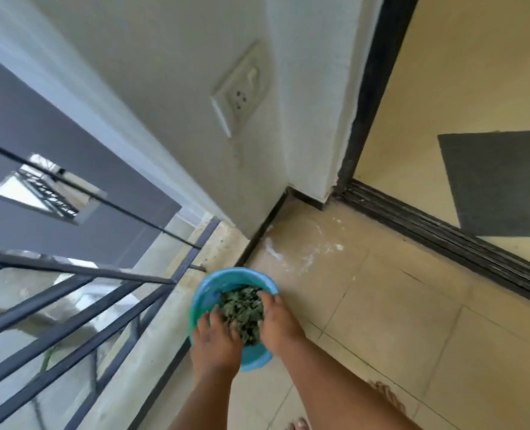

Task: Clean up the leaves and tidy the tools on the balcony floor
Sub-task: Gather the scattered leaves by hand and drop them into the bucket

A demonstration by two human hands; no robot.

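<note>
Both hands are down over the round blue plastic bucket, which sits on the beige tiled balcony floor right by the dark metal railing. Between the two hands there's a clump of dark green leaves, squeezed from both sides, so the pile sits directly between the palms and over the bucket's mouth. I can't tell whether the clump is already resting inside or is held just above the opening.

The left hand has its fingers bent over the near-left side of the leaves, gripping them. The right hand cups the other side, fingers curled round the far-right edge of the pile, its fingertips reaching close to the bucket's far rim. The two hands almost meet at the near side of the clump. The bucket's near rim is mostly covered by the left hand and wrist; its far rim curves out past the fingertips of both.

Beyond the hands, a white smear of powder or paint marks the tiles near the wall corner. Higher on the white wall is a white switch and socket plate. Off past the right hand runs a dark sliding door track, with a grey doormat on the indoor floor behind it. Toes of a bare foot peek in just below the right forearm.
</note>
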